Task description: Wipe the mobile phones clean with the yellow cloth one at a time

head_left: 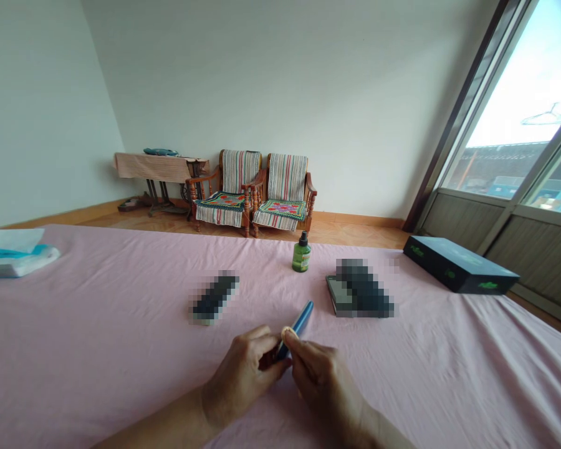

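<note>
Low in the view, my left hand is closed around the lower part of a slender blue, stick-like object. Its far end points up and away to the right; its exact kind does not show. My right hand is closed against it from the other side, thumb and fingers pinching a small beige, band-like piece at the blue object's side. The fingers partly hide that piece and the blue object's near end. Both hands are just above the pink sheet.
A green bottle with a black top stands ahead. Blurred dark objects lie left and right. A black box sits at the right, a tissue pack far left. Beyond the sheet's edge are two wooden chairs.
</note>
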Available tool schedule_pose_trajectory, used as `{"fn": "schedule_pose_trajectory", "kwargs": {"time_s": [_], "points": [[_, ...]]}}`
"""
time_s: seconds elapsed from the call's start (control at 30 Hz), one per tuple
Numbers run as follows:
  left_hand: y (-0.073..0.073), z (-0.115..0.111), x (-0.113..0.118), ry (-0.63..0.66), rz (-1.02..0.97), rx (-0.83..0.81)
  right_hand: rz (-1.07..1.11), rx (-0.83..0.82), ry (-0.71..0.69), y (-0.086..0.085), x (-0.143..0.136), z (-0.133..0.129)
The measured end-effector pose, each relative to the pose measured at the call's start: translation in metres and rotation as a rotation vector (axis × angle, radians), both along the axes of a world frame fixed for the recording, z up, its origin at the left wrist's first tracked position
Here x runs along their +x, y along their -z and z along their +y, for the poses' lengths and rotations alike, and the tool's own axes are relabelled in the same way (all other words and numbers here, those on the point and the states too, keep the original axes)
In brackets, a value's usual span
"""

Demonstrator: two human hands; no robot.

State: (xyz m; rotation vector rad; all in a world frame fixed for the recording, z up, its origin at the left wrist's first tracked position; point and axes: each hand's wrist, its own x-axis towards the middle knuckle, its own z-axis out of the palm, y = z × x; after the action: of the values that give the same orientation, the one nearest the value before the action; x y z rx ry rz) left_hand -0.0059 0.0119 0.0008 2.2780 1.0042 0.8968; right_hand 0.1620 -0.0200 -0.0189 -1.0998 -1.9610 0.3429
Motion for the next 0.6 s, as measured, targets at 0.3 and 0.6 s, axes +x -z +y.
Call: {"fn": "schedule_pose_trajectory", "kwargs": {"time_s": [0.3, 0.6], "points": [[-0.003, 0.0, 0.001, -0.007, 0.037, -0.005, 0.065, -0.041, 0.148, 0.008, 0.012, 0.02], [-0.005, -0.001, 0.001, 0.008, 0.068, 0.031, 0.389, -0.225, 0.289, 0.0, 0.029, 0.046]]}}
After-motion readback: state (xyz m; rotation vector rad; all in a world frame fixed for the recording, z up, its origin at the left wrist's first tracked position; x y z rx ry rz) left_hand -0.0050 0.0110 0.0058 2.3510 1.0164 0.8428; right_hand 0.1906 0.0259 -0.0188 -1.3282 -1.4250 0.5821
